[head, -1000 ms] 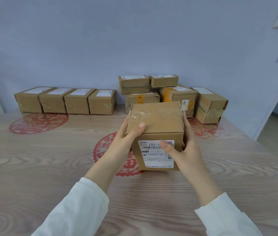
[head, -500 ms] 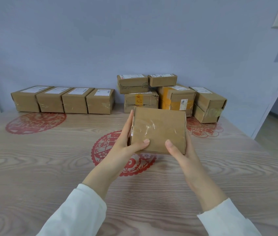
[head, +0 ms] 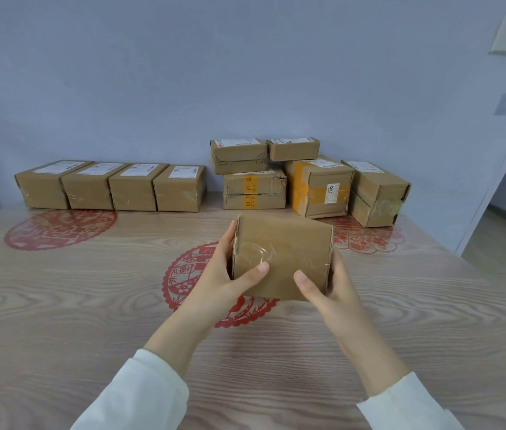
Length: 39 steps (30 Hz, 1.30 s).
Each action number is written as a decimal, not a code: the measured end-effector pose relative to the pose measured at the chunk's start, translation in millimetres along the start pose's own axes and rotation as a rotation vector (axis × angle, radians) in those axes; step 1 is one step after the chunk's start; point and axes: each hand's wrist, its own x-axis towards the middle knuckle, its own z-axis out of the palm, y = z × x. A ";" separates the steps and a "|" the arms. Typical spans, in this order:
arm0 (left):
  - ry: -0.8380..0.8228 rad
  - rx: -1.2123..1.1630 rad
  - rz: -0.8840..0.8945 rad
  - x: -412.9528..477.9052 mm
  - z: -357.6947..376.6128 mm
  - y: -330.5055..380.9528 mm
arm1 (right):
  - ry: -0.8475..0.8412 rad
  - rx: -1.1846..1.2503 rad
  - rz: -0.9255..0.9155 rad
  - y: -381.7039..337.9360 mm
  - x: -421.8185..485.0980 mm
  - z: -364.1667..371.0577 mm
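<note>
Box (head: 282,256), label now hidden, sealed; fingers (head: 255,271) of left hand (head: 217,274) and right hand (head: 335,290) clamped round it.

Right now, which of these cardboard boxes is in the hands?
The box nearest the camera, over the red paper-cut, gripped between the left hand and right hand; the other boxes sit untouched along the wall.

Parcel-sorting room: stacked labelled cartons (head: 255,187)

Ten cardboard boxes (head: 282,256), three red decals (head: 59,228)
</note>
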 end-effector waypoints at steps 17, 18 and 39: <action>0.045 0.027 0.005 -4.0 3.7 -9.4 | 0.086 -0.029 -0.081 5.5 0.1 5.7; 0.046 0.014 0.007 -4.6 4.1 -9.4 | 0.082 -0.019 -0.080 5.0 0.2 6.0; 0.092 -0.106 -0.022 -13.8 8.3 3.4 | 0.133 0.144 -0.092 7.0 -4.8 15.1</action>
